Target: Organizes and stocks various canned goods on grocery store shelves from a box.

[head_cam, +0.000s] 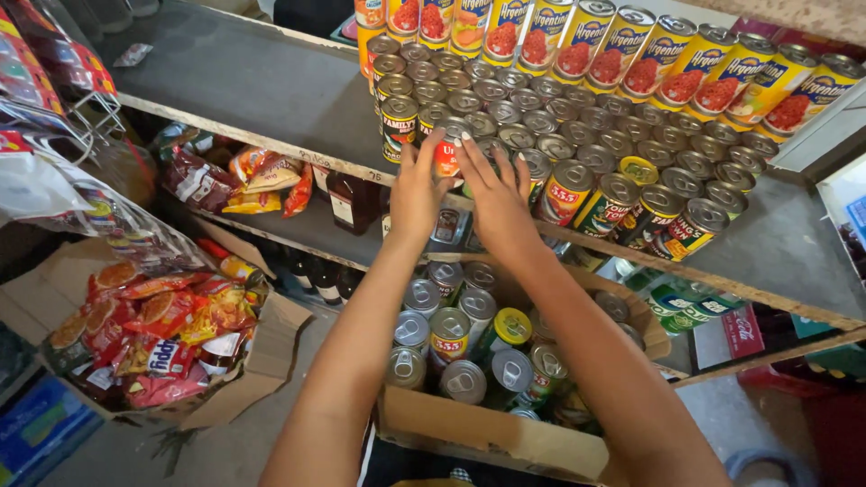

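A red-labelled can (pixel 447 155) is held upright between both hands at the front edge of the shelf (pixel 271 90). The left hand (pixel 417 191) is pressed against the can's left side, fingers curled round it; the right hand (pixel 494 194) is laid against its right side, fingers stretched up and forward past the lid. Both hands are thus closed on the same can, neither being clearly nearer than the other. The can's long axis is seen to stand vertical, its lid facing up, and it lies straight ahead of the wrists, at the near end of the rows of cans (pixel 577 135) already stood on the shelf. It is touched on its far side by those neighbours, or very nearly so; the contact cannot be made out for certain.

Below the forearms an open cardboard box (pixel 469 428) is seen, in which more cans (pixel 456 347) are stood with lids up. To the left a second box (pixel 262 361) of snack packets (pixel 153 329) is set on the floor.
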